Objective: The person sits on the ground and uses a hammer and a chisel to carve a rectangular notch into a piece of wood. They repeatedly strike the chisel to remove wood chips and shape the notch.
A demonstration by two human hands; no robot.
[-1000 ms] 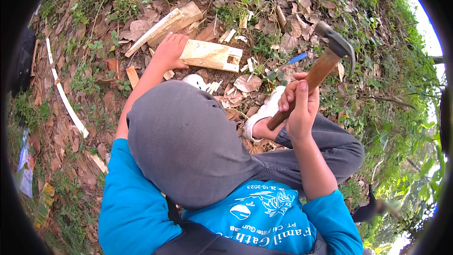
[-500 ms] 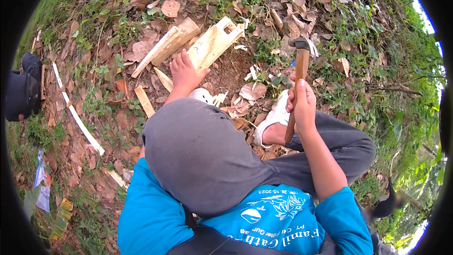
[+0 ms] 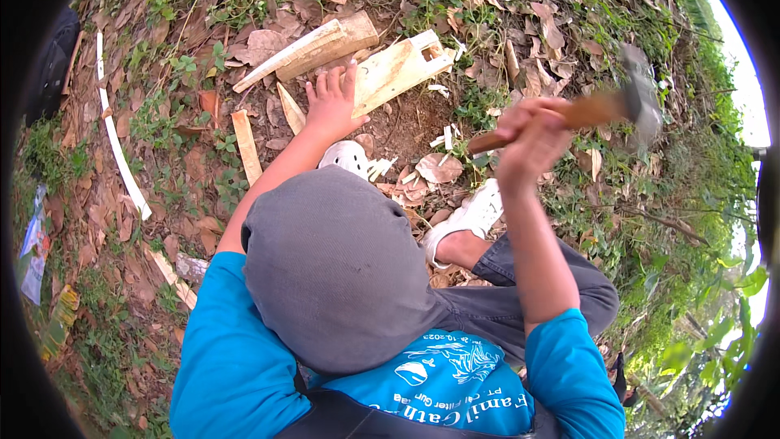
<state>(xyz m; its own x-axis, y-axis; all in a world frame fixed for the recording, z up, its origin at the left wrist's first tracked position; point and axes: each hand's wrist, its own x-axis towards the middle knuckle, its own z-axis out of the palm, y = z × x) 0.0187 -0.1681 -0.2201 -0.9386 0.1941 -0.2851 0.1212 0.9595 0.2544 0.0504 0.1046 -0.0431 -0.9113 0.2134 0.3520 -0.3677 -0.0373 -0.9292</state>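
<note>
A pale wooden block (image 3: 394, 77) with a squarish hole near its far right end lies on the ground. My left hand (image 3: 331, 104) rests at its near left end, fingers spread and laid against the wood. My right hand (image 3: 532, 134) is closed around the wooden handle of a hammer (image 3: 601, 110). The hammer is raised to the right of the block, its head out to the right and blurred by motion. Behind my left hand lie a split log piece (image 3: 345, 42) and a long wood wedge (image 3: 284, 57). A pointed sliver (image 3: 290, 107) lies beside my wrist.
My white clogs (image 3: 471, 215) stand near the block, with a bent grey-clad knee (image 3: 333, 268) in front. Wood chips (image 3: 441, 138), dry leaves and weeds cover the ground. A flat stick (image 3: 245, 146), a long white strip (image 3: 122, 154) and a plastic bag (image 3: 34, 252) lie left.
The hammer has swung from upright to nearly level, its head moving right. My right hand has turned with it. My left hand stays by the block, and the whole view has shifted slightly.
</note>
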